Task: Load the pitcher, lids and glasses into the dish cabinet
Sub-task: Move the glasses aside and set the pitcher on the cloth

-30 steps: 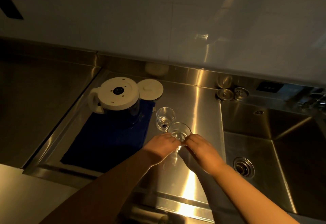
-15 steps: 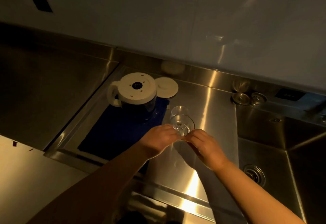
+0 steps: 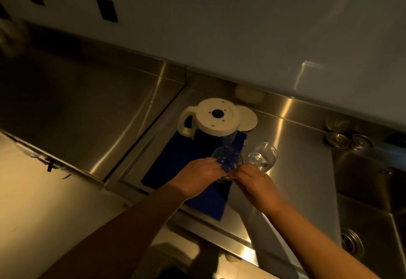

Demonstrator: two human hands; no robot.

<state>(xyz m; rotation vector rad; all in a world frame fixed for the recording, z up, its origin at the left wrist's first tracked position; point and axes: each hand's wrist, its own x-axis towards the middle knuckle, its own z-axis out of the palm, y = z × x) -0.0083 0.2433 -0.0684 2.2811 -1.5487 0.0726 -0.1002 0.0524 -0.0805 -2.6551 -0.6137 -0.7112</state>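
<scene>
Glass (image 3: 227, 160) pinched btwn both hands, L (image 3: 197, 174) & R (image 3: 256, 183); no legible markings.

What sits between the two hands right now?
In the head view, a clear glass sits between the left hand and right hand; both grip it, raised over the blue mat. A second glass stands beside them.

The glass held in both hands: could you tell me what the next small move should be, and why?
Probably lift the glass clear and carry it toward the cabinet, which is out of view. Both the left hand and right hand already pinch it over the blue mat, and it sits close to the second glass and the pitcher, so rise straight up first.
</scene>
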